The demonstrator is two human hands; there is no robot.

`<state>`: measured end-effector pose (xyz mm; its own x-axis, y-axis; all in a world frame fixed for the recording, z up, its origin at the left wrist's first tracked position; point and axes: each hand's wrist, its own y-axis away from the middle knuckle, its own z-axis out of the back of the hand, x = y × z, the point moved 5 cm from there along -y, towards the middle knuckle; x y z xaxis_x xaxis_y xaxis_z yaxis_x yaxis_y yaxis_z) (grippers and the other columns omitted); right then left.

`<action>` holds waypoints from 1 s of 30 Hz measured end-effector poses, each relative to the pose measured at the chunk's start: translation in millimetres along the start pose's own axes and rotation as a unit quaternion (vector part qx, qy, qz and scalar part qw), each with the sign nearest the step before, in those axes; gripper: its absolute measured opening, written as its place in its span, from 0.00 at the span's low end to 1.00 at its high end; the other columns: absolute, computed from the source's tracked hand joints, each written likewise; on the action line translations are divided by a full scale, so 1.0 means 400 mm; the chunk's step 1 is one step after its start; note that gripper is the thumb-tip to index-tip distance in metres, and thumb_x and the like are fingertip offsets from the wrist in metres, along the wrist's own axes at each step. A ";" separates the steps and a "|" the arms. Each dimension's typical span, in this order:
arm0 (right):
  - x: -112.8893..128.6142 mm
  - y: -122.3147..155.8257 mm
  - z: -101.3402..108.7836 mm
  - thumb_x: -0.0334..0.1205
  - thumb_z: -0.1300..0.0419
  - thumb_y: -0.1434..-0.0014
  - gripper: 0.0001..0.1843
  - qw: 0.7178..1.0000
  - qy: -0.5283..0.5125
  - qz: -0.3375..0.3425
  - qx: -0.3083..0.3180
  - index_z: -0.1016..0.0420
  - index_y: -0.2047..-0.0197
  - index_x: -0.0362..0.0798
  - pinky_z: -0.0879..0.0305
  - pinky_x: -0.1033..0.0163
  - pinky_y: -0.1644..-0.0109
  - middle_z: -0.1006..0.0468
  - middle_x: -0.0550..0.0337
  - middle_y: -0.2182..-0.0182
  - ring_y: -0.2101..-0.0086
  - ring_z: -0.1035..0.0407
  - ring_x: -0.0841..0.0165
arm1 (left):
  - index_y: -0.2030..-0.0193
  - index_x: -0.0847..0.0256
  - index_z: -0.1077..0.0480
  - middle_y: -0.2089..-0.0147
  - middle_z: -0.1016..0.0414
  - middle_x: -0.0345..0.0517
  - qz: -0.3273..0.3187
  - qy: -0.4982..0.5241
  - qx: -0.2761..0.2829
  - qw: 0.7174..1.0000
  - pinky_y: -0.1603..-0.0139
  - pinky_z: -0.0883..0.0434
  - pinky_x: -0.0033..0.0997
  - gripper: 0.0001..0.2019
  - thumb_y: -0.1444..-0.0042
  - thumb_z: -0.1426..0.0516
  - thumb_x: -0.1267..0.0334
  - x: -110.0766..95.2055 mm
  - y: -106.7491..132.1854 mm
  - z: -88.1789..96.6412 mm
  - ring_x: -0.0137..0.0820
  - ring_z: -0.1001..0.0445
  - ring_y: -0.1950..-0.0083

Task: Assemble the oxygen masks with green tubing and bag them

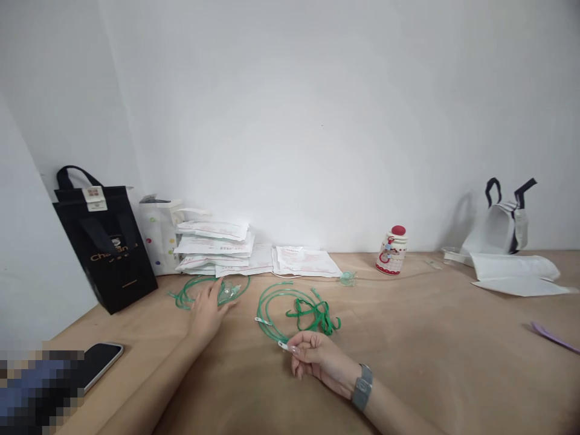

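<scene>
My right hand point(319, 357), with a watch at the wrist, pinches a small white tab point(283, 345) at the near edge of a loop of translucent green tubing point(265, 302). A second white tab point(261, 321) sits on the loop's left side. Beside it lies a bunched green strap point(319, 315). Farther left, my left hand point(209, 308) reaches over another coil of green tubing point(183, 296), fingers apart. A clear plastic fitting point(228, 292) rests by its thumb and fingers; whether they touch it I cannot tell.
White packets point(215, 246) are stacked against the wall, with flat packets point(306, 261) alongside. A black bag point(106, 254) and dotted box point(161, 232) stand left, a phone point(102, 362) nearer. Farther right are a clear green piece point(348, 278), a bottle point(391, 251) and white wrappers point(516, 272).
</scene>
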<state>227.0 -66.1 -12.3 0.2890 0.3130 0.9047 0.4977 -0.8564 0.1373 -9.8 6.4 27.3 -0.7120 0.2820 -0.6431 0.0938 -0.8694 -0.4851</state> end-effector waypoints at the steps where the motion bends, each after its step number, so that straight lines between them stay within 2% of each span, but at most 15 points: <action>1: -0.005 -0.001 -0.003 0.39 0.33 0.60 0.15 1.000 0.001 -0.001 0.000 0.33 0.72 0.41 0.39 0.69 0.75 0.26 0.61 0.83 0.81 0.32 0.75 | 0.46 0.60 0.40 0.43 0.39 0.56 0.018 0.007 -0.002 1.000 0.43 0.53 0.48 0.31 0.58 0.42 0.53 0.025 -0.012 0.006 0.50 0.47 0.41; 4: -0.017 -0.005 -0.015 0.40 0.33 0.61 0.16 1.000 0.019 -0.009 0.013 0.34 0.75 0.41 0.38 0.68 0.77 0.26 0.60 0.82 0.82 0.32 0.74 | 0.47 0.58 0.39 0.43 0.37 0.52 0.088 0.117 0.012 0.989 0.42 0.54 0.44 0.34 0.65 0.37 0.57 0.080 -0.027 -0.009 0.47 0.48 0.39; 7: -0.023 -0.009 -0.019 0.42 0.33 0.61 0.16 0.999 0.037 -0.013 0.016 0.35 0.78 0.41 0.43 0.72 0.82 0.27 0.62 0.84 0.85 0.35 0.76 | 0.49 0.65 0.36 0.55 0.26 0.56 0.157 0.188 0.002 0.970 0.45 0.46 0.45 0.30 0.62 0.39 0.59 0.105 -0.030 -0.032 0.49 0.37 0.46; 9: -0.021 -0.012 -0.015 0.42 0.33 0.61 0.16 0.999 0.045 -0.004 0.004 0.36 0.78 0.42 0.52 0.74 0.87 0.30 0.66 0.87 0.88 0.41 0.79 | 0.53 0.69 0.33 0.64 0.22 0.55 0.184 0.225 0.005 0.957 0.49 0.40 0.44 0.26 0.61 0.39 0.60 0.101 -0.028 -0.039 0.49 0.31 0.52; 11: -0.015 -0.011 -0.010 0.43 0.34 0.59 0.16 0.998 0.052 0.014 -0.014 0.37 0.78 0.43 0.60 0.74 0.88 0.33 0.69 0.89 0.90 0.47 0.82 | 0.59 0.68 0.30 0.67 0.21 0.54 0.201 0.280 0.019 0.939 0.53 0.35 0.41 0.22 0.63 0.38 0.60 0.077 -0.015 -0.039 0.46 0.27 0.56; 13: -0.004 -0.007 -0.009 0.43 0.34 0.59 0.16 0.997 0.061 0.040 -0.036 0.36 0.77 0.43 0.61 0.74 0.88 0.34 0.70 0.90 0.90 0.48 0.83 | 0.63 0.66 0.28 0.66 0.21 0.53 0.203 0.335 0.041 0.919 0.55 0.33 0.37 0.20 0.64 0.37 0.59 0.032 0.011 -0.038 0.43 0.26 0.57; 17: 0.025 0.009 -0.024 0.45 0.36 0.55 0.14 0.992 0.064 0.096 -0.055 0.34 0.75 0.43 0.48 0.73 0.84 0.31 0.67 0.87 0.86 0.40 0.79 | 0.66 0.65 0.28 0.63 0.22 0.53 0.192 0.420 0.105 0.881 0.57 0.31 0.34 0.19 0.65 0.36 0.57 -0.096 0.093 -0.054 0.39 0.25 0.60; 19: 0.040 0.018 -0.035 0.45 0.37 0.55 0.14 0.989 0.063 0.123 -0.048 0.34 0.75 0.43 0.44 0.71 0.82 0.29 0.65 0.86 0.85 0.37 0.76 | 0.66 0.65 0.28 0.64 0.21 0.51 0.205 0.496 0.152 0.830 0.58 0.31 0.31 0.17 0.66 0.35 0.61 -0.152 0.135 -0.075 0.36 0.25 0.61; 21: 0.052 0.026 -0.040 0.44 0.37 0.55 0.13 0.987 0.065 0.143 -0.045 0.34 0.76 0.43 0.42 0.70 0.82 0.28 0.64 0.85 0.84 0.36 0.75 | 0.66 0.64 0.28 0.66 0.21 0.49 0.205 0.540 0.175 0.798 0.59 0.32 0.29 0.17 0.66 0.34 0.65 -0.189 0.162 -0.088 0.34 0.25 0.62; 26: 0.068 0.031 -0.028 0.44 0.37 0.54 0.13 0.981 0.083 0.165 -0.059 0.35 0.76 0.44 0.42 0.70 0.82 0.29 0.65 0.85 0.85 0.37 0.76 | 0.55 0.60 0.32 0.67 0.21 0.45 0.194 0.583 0.208 0.761 0.59 0.32 0.30 0.29 0.68 0.34 0.73 -0.212 0.186 -0.110 0.34 0.26 0.62; 30: 0.071 0.023 -0.010 0.45 0.37 0.55 0.14 0.978 0.080 0.172 -0.083 0.36 0.77 0.44 0.42 0.70 0.82 0.29 0.66 0.85 0.85 0.37 0.76 | 0.60 0.62 0.28 0.64 0.22 0.49 0.216 0.591 0.241 0.739 0.58 0.31 0.31 0.24 0.70 0.33 0.72 -0.204 0.195 -0.128 0.37 0.26 0.58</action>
<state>236.6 -66.5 16.3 0.2784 -0.0626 0.9584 0.2503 -0.9587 -0.1353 91.1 -63.7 11.7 0.4438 -0.1532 -0.8829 -0.3265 -0.9452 -0.0001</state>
